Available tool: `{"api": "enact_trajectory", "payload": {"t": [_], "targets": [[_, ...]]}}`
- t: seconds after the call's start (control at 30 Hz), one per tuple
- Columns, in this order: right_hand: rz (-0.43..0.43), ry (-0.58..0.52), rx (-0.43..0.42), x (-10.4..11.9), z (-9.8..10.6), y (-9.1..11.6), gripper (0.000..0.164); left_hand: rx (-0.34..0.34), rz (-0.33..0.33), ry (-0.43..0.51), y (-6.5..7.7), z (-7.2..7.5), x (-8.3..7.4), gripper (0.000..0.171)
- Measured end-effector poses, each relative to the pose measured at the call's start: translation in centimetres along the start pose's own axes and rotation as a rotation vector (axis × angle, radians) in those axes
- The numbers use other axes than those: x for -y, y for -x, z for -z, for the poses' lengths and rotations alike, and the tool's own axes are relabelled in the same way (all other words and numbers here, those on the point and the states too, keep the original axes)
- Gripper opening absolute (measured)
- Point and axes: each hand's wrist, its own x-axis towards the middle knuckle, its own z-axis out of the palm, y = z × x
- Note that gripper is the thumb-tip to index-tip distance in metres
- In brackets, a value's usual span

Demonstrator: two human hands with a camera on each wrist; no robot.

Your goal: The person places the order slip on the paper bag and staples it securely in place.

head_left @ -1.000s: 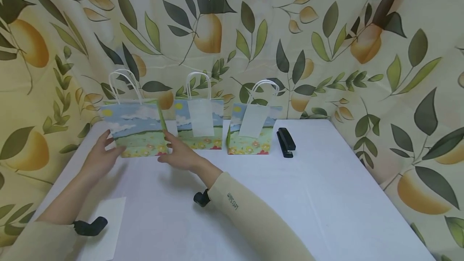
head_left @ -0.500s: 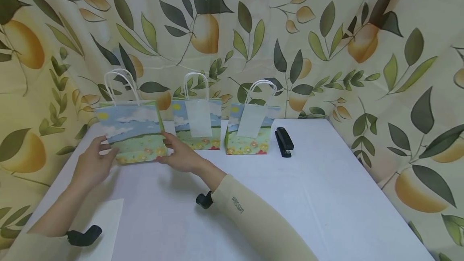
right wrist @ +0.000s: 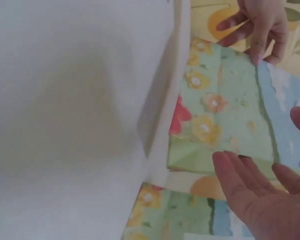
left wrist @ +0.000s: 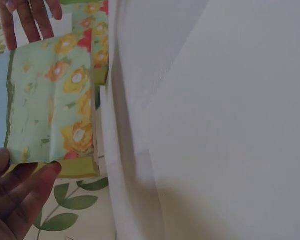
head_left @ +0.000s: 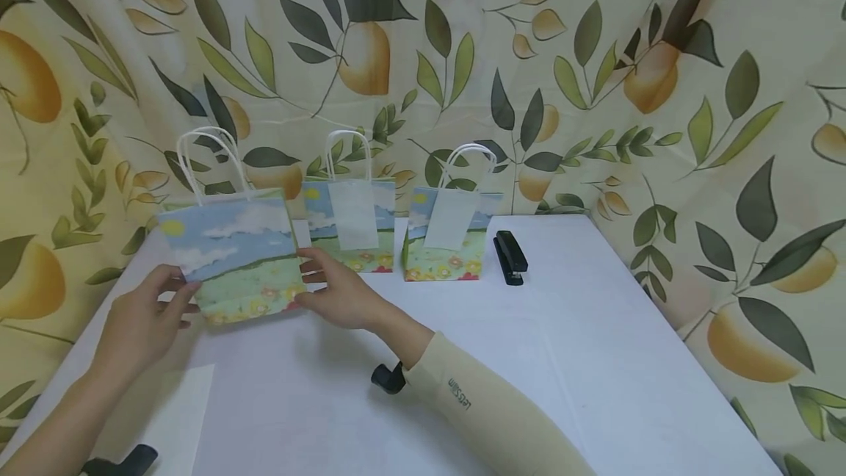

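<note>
In the head view, a paper bag [head_left: 241,259] with a sunny sky and flowers on it is tilting a little over the far left part of the table [head_left: 595,351], between two hands. The left hand [head_left: 139,318] is pinching its left edge, low down — the thumb is pressing the front and the fingers are going behind. The right hand [head_left: 346,292] is staying loose at the other edge, low down too, with its fingers apart and not curling round anything. A middle bag [head_left: 385,241] and a right bag [head_left: 443,267] are standing near, and a black stapler [head_left: 511,258] is lying beside them. In the left wrist view, the left thumb is resting on the picture side, with fingers by the yellow-green side. In the right wrist view, the right fingers are reaching out almost straight by the bag's green side, the thumb well apart — I cannot tell if they are touching it.
</note>
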Motion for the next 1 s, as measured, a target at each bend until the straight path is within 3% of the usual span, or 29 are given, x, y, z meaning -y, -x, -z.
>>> {"api": "enact_trajectory", "payload": {"t": [0.17,0.33,0.7,1.0], "targets": [[0.036,0.038,-0.037,-0.1,0.8,1.5,0.061,-0.011,-0.071,0.029,0.5,-0.5,-0.7,0.011],[0.056,0.063,-0.081,-0.2,1.9,2.9,0.055,0.002,-0.101,0.038,0.9,-1.1,-2.0,0.008],[0.016,0.079,-0.156,-0.9,5.3,5.6,0.078,0.088,-0.122,0.046,1.1,-3.0,-5.7,0.008],[-0.022,0.071,-0.189,-2.4,7.4,7.9,0.072,0.147,-0.2,0.092,0.6,-5.4,-7.7,0.009]]}}
